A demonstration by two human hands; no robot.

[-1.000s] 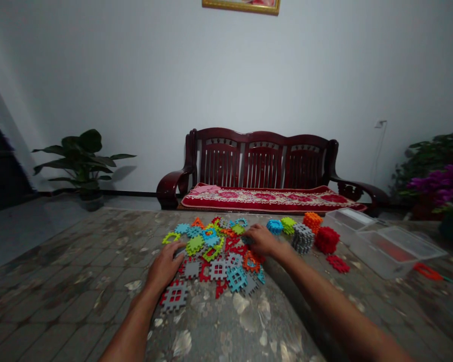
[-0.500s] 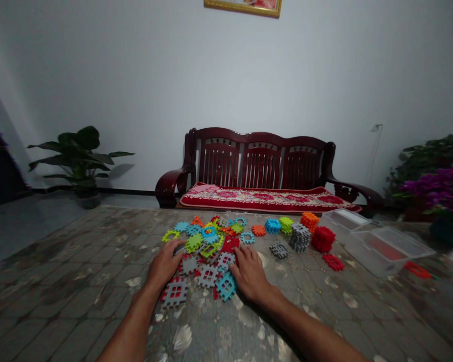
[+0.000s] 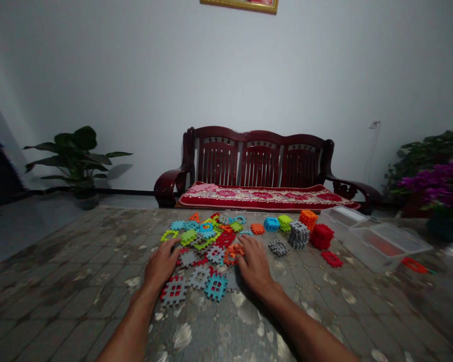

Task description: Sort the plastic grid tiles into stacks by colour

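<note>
Watching from afar, I'm seeing 1 flat orange openwork toothed piece, plastic-looking [image 3: 234, 254], lying at the right of a multicoloured pile [image 3: 201, 277] on the grey patterned bench [image 3: 283, 317]. It's sitting just left of the right hand [image 3: 254, 264], the nearer of 2; contact I'm not confirming. No clear long axis is showing. That hand is resting palm down, fingers spread, gripping nothing visible. The left hand [image 3: 162, 266] is lying loosely uncurled beside the pile's left edge.
</note>
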